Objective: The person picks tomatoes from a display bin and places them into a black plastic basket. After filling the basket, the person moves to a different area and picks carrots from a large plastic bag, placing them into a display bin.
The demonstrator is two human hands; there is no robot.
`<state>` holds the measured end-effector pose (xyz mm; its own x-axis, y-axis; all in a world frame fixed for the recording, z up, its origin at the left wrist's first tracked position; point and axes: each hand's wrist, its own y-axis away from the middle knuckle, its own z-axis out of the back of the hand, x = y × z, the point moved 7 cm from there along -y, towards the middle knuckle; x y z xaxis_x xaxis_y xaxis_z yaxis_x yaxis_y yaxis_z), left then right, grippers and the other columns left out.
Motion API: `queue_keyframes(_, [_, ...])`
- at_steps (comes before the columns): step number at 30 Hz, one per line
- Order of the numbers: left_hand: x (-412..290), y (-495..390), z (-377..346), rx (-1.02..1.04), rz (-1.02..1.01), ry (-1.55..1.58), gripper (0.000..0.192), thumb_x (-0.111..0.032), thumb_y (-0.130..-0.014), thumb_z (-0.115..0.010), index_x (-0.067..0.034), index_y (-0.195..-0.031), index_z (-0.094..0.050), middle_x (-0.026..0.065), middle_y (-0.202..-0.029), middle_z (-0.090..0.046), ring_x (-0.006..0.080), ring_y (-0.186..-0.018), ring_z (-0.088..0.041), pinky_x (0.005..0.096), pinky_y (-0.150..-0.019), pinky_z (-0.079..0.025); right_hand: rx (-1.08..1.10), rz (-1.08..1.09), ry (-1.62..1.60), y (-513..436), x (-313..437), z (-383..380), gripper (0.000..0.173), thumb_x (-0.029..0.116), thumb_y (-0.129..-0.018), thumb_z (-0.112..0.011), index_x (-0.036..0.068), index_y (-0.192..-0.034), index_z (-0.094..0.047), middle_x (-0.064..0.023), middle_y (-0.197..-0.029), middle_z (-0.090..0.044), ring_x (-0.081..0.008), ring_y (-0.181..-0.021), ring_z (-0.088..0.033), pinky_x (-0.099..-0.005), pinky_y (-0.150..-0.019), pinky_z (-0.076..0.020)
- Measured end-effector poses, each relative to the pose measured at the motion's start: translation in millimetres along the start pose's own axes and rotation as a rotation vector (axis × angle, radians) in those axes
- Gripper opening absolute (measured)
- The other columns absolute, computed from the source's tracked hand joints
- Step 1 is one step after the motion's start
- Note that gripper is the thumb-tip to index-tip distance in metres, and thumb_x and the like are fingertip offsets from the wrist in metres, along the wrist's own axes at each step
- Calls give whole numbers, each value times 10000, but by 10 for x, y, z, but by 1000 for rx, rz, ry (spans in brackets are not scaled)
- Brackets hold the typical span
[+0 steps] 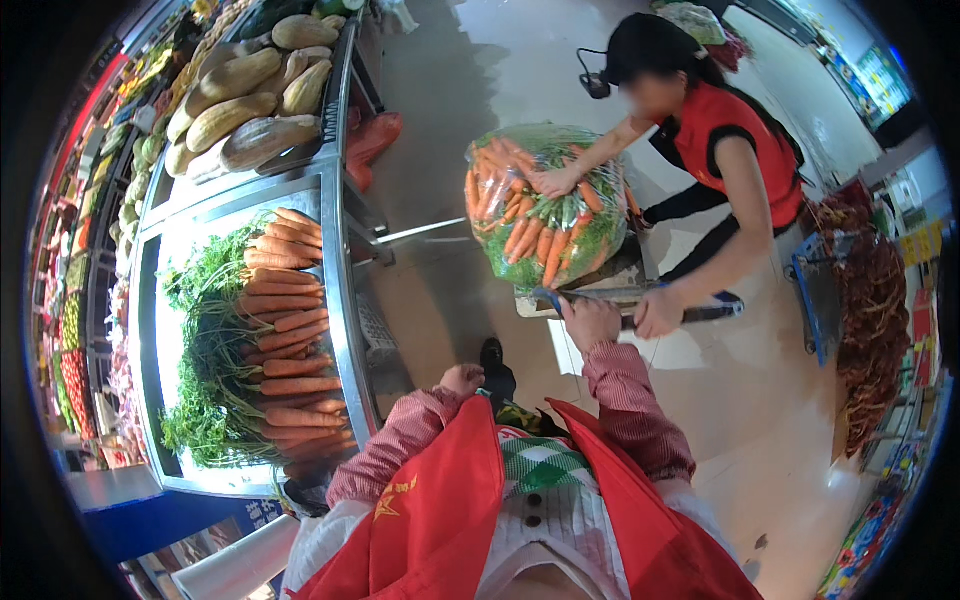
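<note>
My right hand (592, 322) is closed around the handle bar (694, 311) of a cart whose flat bed (529, 304) is partly hidden. On the bed sits a large clear plastic bag (499, 259) full of carrots (551, 244) with green tops. My left hand (461, 380) hangs in front of my waist with its fingers curled, and I see nothing in it. A co-worker in a red vest leans over from the right. One of that person's hands (555, 182) presses on the bag; the other (660, 313) is on the handle bar beside my right hand.
To the left runs a metal-framed display stand (341, 300) with rows of carrots (300, 304) and, farther back, several squashes (232, 82). Red bags (371, 146) lie by the stand's base. A blue trolley (810, 300) with dark red net sacks (870, 322) stands at the right.
</note>
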<state>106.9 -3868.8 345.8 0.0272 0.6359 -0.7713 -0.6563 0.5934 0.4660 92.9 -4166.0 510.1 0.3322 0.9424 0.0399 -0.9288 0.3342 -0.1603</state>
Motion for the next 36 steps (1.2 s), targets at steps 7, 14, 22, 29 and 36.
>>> queue_keyframes(7, [-466, -1279, 1227, -90, -21, -45, 344, -188, -925, -633, -11, -1219, -653, 131, -969, -743, 205, -840, -707, 346, -778, -559, -161, 26, -61, -49, -254, -39, 347, 327, -811, -692, 99, -562, -614, -80, -551, -619, -257, -577, -623, -410, -642, -453])
queue_keyframes(14, [37, -1672, 1601, -111, 115, -16, 356, -220, -878, -661, -25, -1174, -688, 146, -987, -739, 221, -887, -710, 346, -792, -556, -68, 68, -135, -15, -306, -45, 323, 295, -825, -699, 134, -579, -566, -54, -560, -580, -235, -573, -599, -406, -616, -446])
queue_keyframes(22, [107, -2472, 2126, 111, 171, -131, 384, -329, -852, -675, -98, -1156, -717, 138, -1002, -736, 252, -932, -706, 373, -852, -548, 143, -153, -143, -116, -375, -195, 334, 293, -814, -693, 95, -566, -589, -114, -562, -598, -289, -592, -611, -451, -646, -446])
queue_keyframes(29, [-762, -4062, 3224, 209, -118, -394, 409, -296, -870, -628, -65, -1206, -666, 156, -1060, -723, 309, -999, -693, 404, -898, -535, 5, -640, 16, -252, -333, -207, 255, 180, -790, -709, 70, -587, -601, -108, -630, -626, -307, -659, -614, -476, -697, -457])
queue_keyframes(36, [-1200, -5296, 3682, 327, -234, -342, 369, -259, -872, -639, -32, -1160, -680, 161, -1064, -728, 266, -1001, -704, 372, -897, -537, 43, -851, 168, -235, -389, -380, 240, 202, -812, -690, 78, -620, -616, -116, -637, -623, -313, -678, -614, -481, -761, -471])
